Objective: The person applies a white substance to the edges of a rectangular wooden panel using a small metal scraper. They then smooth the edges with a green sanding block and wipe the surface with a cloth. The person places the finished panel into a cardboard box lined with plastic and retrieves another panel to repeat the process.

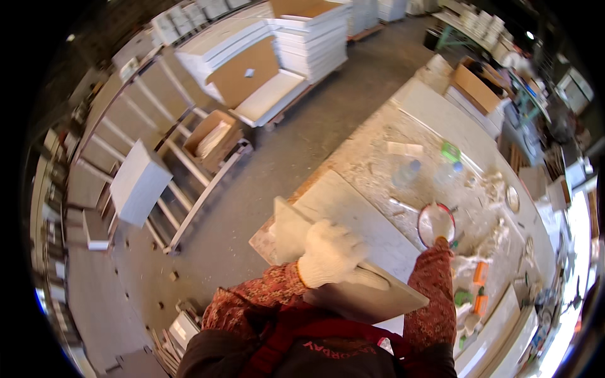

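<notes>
My left hand (331, 255), in a white knit glove, grips a pale, flat panel (343, 293) that leans tilted against my front. Its fingers lie over the upper edge. A second flat, light grey board (350, 205) lies on the worktable just beyond it. My right arm stretches forward to a white bowl with a red rim (436, 220). My right hand (442, 240) is at the bowl's near side, mostly hidden by the sleeve and the bowl, so its fingers cannot be made out.
The dusty worktable (372, 151) holds clear plastic bottles (406, 173), a green item (450, 150), orange-handled tools (481, 274) and white scraps. Left stands a slatted rack (195, 179) bearing a cardboard box (214, 142) and a white block (138, 183). Stacked white panels (309, 57) stand beyond.
</notes>
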Tool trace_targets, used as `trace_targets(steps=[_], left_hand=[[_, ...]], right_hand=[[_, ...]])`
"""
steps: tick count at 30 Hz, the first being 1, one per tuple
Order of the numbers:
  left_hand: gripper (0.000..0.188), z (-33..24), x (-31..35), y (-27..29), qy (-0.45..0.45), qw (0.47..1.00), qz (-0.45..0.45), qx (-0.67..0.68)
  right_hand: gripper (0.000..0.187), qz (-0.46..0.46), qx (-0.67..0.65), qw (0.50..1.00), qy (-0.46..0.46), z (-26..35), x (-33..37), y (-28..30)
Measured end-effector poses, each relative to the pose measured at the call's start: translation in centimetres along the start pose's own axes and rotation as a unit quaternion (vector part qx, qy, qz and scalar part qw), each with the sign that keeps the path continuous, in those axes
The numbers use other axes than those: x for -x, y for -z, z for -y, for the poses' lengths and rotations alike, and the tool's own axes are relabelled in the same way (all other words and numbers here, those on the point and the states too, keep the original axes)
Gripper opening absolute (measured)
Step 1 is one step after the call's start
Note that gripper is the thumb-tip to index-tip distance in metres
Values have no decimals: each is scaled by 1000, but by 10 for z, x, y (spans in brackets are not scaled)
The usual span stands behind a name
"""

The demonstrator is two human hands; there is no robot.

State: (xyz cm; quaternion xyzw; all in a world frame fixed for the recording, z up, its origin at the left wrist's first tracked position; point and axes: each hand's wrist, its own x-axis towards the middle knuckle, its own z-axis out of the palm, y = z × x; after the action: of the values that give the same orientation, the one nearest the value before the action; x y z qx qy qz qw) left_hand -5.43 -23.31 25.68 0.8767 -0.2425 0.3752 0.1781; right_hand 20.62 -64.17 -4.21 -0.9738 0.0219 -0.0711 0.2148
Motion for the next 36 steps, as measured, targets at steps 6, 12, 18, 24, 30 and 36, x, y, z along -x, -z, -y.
trace_targets(steps=[6, 12, 18, 24, 30, 36], left_hand=[[27, -8, 9, 6, 14, 1000, 7, 22], [48, -15, 22, 9, 73, 997, 8, 22], [62, -16, 17, 15, 65, 998, -6, 8], [67, -9, 6, 12, 34, 997, -63, 20], [63, -9, -1, 8, 30, 999, -31, 21], [59, -22, -10, 17, 26, 1000, -13, 10]], right_hand=[[45, 21, -95, 994, -49, 15, 30, 29], [26, 41, -459, 880, -111, 120, 102, 118], [41, -3, -597, 801, -51, 164, 172, 191], [52, 72, -636, 767, -35, 147, 224, 253], [27, -53, -525, 849, 5, 210, 266, 304], [19, -26, -483, 875, 4, 225, 282, 329]])
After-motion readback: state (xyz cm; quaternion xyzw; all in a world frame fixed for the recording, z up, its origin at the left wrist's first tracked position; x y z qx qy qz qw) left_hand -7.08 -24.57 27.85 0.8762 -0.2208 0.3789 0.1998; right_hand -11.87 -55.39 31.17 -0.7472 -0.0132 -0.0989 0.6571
